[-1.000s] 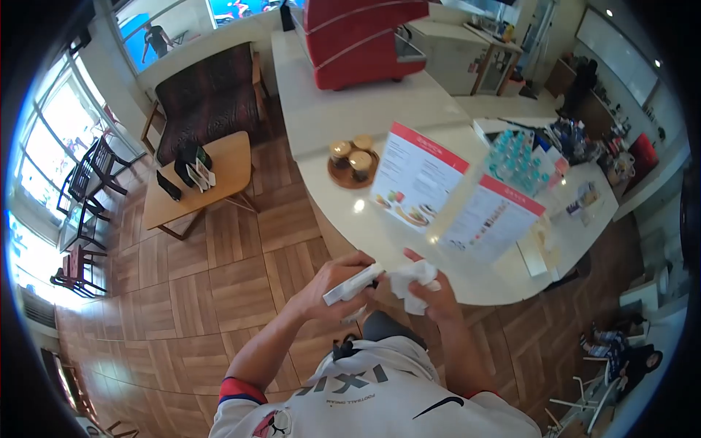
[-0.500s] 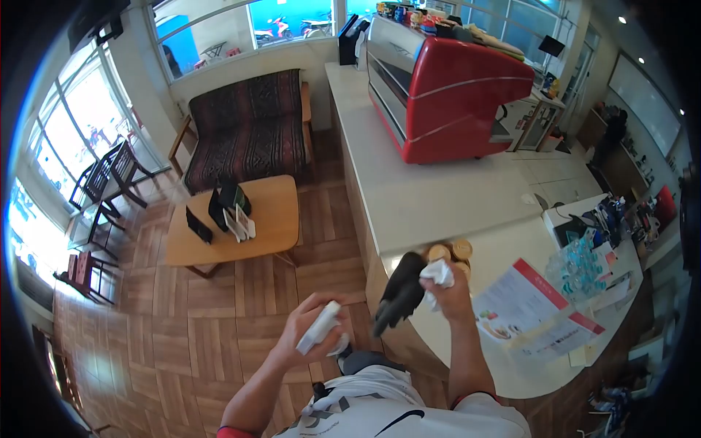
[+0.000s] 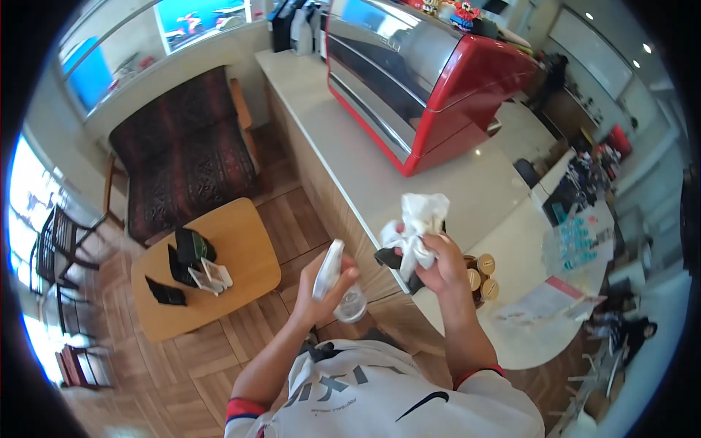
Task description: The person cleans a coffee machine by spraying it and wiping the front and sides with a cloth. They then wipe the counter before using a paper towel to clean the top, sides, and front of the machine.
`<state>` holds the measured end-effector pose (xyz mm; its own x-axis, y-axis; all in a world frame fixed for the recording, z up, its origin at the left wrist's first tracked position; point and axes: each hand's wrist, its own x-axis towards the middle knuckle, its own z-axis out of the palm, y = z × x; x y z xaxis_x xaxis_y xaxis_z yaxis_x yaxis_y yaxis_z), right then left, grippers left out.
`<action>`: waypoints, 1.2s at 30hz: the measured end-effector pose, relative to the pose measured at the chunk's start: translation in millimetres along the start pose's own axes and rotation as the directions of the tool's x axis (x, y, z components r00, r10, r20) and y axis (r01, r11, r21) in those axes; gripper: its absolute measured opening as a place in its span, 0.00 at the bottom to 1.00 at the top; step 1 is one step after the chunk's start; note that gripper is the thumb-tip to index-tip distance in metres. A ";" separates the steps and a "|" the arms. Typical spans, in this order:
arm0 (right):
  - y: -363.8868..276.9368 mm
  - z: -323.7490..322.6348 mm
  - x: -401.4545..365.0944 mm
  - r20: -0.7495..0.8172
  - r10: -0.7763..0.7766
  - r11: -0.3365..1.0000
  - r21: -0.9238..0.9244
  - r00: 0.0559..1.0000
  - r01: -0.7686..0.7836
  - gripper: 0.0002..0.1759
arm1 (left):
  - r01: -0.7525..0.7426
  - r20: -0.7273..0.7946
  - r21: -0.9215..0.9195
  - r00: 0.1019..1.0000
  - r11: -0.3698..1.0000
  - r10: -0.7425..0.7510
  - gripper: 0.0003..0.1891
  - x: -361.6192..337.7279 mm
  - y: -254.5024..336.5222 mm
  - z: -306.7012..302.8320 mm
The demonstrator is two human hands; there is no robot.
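My left hand [image 3: 318, 292] is wrapped round the neck of a spray bottle [image 3: 350, 305] with a white trigger head and a clear body. It is held upright beside the counter's edge. My right hand [image 3: 439, 269] grips a crumpled white cloth [image 3: 423, 219], which stands up above the fingers over the counter [image 3: 365, 197]. Partly hidden behind the cloth is a black object [image 3: 388, 257] at the counter's edge. Several jars with gold lids [image 3: 485, 264] stand just right of my right wrist.
A large red coffee machine [image 3: 453, 109] occupies the counter's far part. Printed sheets [image 3: 537, 301] and clear plastic bottles [image 3: 580, 241] are at the right. To the left stand a low wooden table [image 3: 248, 248] with stands on it and a patterned sofa [image 3: 182, 146].
My view has turned and come nearer the coffee machine. The spray bottle is now upright in my left hand. My right hand has lifted the cloth forward, left of the jars.
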<state>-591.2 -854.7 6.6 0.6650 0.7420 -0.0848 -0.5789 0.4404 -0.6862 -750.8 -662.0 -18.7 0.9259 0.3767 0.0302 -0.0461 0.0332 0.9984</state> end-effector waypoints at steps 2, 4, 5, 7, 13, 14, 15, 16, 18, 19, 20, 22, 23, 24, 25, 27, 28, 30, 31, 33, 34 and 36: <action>15.7 34.0 25.2 -0.149 -0.067 0.998 -0.009 0.987 0.066 0.28 | -0.025 0.112 -0.127 0.993 0.992 0.039 0.17 47.2 2.2 -10.9; 33.3 43.0 49.6 -0.218 -0.174 0.985 -0.057 0.960 0.165 0.27 | -0.030 0.222 -0.247 0.971 0.969 0.086 0.19 95.2 16.8 -15.1; 39.7 44.0 58.4 -0.270 -0.237 0.971 -0.107 0.933 0.215 0.26 | 0.004 0.278 -0.267 0.958 0.964 0.073 0.21 113.5 30.4 -13.2; 39.6 54.1 69.5 -0.329 -0.305 0.950 -0.168 0.894 0.262 0.25 | 0.156 0.410 -0.284 0.912 0.946 -0.027 0.24 142.4 54.9 -11.7; 8.4 52.0 115.5 -0.327 -0.564 0.820 -0.329 0.758 0.469 0.20 | 0.349 0.530 -0.395 0.842 0.850 -0.099 0.20 234.9 26.6 -11.4; 2.0 46.8 121.9 -0.334 -0.579 0.811 -0.330 0.743 0.484 0.20 | 0.354 0.520 -0.414 0.848 0.839 -0.101 0.18 249.8 25.7 -11.6; -4.0 40.6 129.0 -0.386 -0.593 0.805 -0.272 0.707 0.527 0.19 | 0.315 0.544 -0.336 0.834 0.887 -0.090 0.15 264.5 25.8 -17.0; -5.4 35.5 130.4 -0.449 -0.591 0.798 -0.206 0.670 0.566 0.19 | 0.319 0.559 -0.314 0.823 0.894 -0.097 0.15 275.7 25.4 -19.9; -17.5 34.1 141.0 -0.475 -0.559 0.817 -0.176 0.680 0.549 0.17 | 0.386 0.593 -0.346 0.796 0.855 -0.119 0.13 299.6 27.5 -25.2; -20.7 35.0 147.8 -0.486 -0.599 0.801 -0.347 0.637 0.488 0.16 | 0.415 0.587 -0.344 0.795 0.842 -0.152 0.14 309.7 27.8 -26.0; -21.8 35.1 153.6 -0.490 -0.637 0.764 -0.504 0.595 0.403 0.16 | 0.423 0.597 -0.327 0.786 0.845 -0.163 0.14 318.7 28.9 -27.1; -22.7 32.3 164.9 -0.511 -0.637 0.732 -0.635 0.578 0.245 0.17 | 0.431 0.627 -0.255 0.755 0.865 -0.192 0.13 339.2 34.5 -24.3; -22.5 30.8 167.7 -0.451 -0.636 0.678 -0.715 0.626 0.173 0.16 | 0.428 0.639 -0.246 0.746 0.870 -0.186 0.13 346.6 39.7 -20.2; -23.5 32.1 173.1 -0.397 -0.623 0.611 -0.785 0.674 0.102 0.15 | 0.298 0.668 -0.170 0.736 0.939 -0.112 0.12 352.8 47.5 -17.3; -24.1 37.4 174.1 -0.482 -0.546 0.762 -0.626 0.685 0.166 0.13 | 0.158 0.704 -0.095 0.709 0.983 -0.045 0.12 358.6 52.7 -14.4; -25.6 51.4 181.2 -0.400 -0.642 0.615 -0.778 0.654 0.128 0.15 | -0.018 0.745 -0.068 0.664 0.998 0.063 0.12 366.8 56.0 -5.8; -24.8 57.9 188.0 -0.289 -0.706 0.435 -0.897 0.647 0.073 0.16 | -0.198 0.770 -0.066 0.614 0.978 0.176 0.12 373.8 56.8 -5.2; -18.7 59.5 187.1 -0.441 -0.578 0.600 -0.800 0.686 -0.008 0.20 | -0.294 0.832 -0.016 0.527 0.956 0.176 0.12 395.9 58.2 -13.2; -9.4 61.5 192.1 -0.578 -0.547 0.771 -0.630 0.606 0.095 0.21 | -0.171 0.856 -0.080 0.493 0.982 0.155 0.12 408.5 59.0 -17.8; -0.3 69.8 217.0 -0.701 -0.492 0.869 -0.433 0.517 0.240 0.21 | -0.006 0.899 -0.161 0.411 0.987 0.149 0.11 439.7 63.1 -30.8; 2.5 76.2 232.9 -0.662 -0.645 0.763 -0.535 0.382 0.362 0.20 | -0.014 0.910 -0.165 0.384 0.986 0.157 0.11 455.8 66.3 -41.5; 1.8 96.4 273.1 -0.448 -0.893 0.440 -0.860 0.030 0.258 0.16 | 0.028 0.950 -0.076 0.304 0.997 0.064 0.13 489.5 69.7 -68.5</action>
<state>-456.1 -602.6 51.8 0.7484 -0.5981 0.2866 0.3223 -0.0496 -0.9453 -326.6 -411.9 62.4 0.6352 -0.7631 0.1188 -0.0489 0.1138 0.9923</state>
